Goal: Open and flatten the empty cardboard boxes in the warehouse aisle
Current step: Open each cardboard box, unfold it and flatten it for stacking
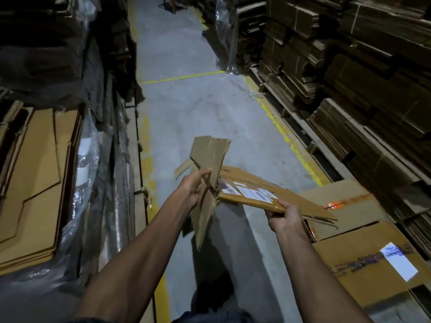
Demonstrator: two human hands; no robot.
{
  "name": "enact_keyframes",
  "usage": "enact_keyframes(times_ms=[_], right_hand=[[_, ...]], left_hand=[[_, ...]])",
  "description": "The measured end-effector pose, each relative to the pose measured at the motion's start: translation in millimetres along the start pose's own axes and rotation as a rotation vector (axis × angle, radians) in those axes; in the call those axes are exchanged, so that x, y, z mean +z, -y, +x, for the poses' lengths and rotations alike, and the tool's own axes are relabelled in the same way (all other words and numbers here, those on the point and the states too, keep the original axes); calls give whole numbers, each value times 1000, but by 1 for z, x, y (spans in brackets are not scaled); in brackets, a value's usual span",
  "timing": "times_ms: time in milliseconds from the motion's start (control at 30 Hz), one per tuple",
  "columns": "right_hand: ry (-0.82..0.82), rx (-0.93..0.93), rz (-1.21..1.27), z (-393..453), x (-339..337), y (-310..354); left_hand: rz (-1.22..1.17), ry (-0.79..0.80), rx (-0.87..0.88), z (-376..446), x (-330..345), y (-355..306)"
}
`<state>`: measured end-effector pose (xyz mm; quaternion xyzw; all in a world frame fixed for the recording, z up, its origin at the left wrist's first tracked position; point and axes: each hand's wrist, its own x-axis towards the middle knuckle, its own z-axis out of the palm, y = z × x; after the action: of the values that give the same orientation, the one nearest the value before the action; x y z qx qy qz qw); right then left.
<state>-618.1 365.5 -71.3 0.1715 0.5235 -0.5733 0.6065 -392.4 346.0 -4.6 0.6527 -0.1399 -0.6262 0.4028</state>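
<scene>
Box: a torn cardboard box (247,192), already collapsed, is held in the air over the aisle floor (198,101), between both hands
Left hand: the left hand (192,187) is wrapped on the upright flap (210,155); fingers clenched round its edge, judged so the panel can be levered flat
Right hand: the right hand (283,216) is clamped on the near edge of the labelled panel, thumb on top; judged as the anchor against the left hand's pull
Labels: white stickers (247,191) are seen face up
Stack: flattened boxes (363,231) lie just right, below the held box; likely drop spot
Stage: flattening judged nearly done
</scene>
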Motion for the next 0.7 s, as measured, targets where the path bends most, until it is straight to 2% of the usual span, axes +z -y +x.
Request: enact_keyframes(times_ms=[167,300,367,467,533,700], right_hand=[[-20,-40,-86,7,-4,11],[-7,-56,-96,6,-8,19],[-17,-62,-122,6,-13,23],[-49,-63,-168,8,-24,28],[-53,-59,-188,11,-32,30],[-50,-71,-303,8,-55,30]], left_hand=[[-17,-35,155,-42,6,29],[-82,149,-28,-74,23,83],[-137,169,-163,-84,34,121],[-396,115,-191,-93,47,165],[-561,30,-105,-95,53,177],[-762,-163,46,-92,50,185]])
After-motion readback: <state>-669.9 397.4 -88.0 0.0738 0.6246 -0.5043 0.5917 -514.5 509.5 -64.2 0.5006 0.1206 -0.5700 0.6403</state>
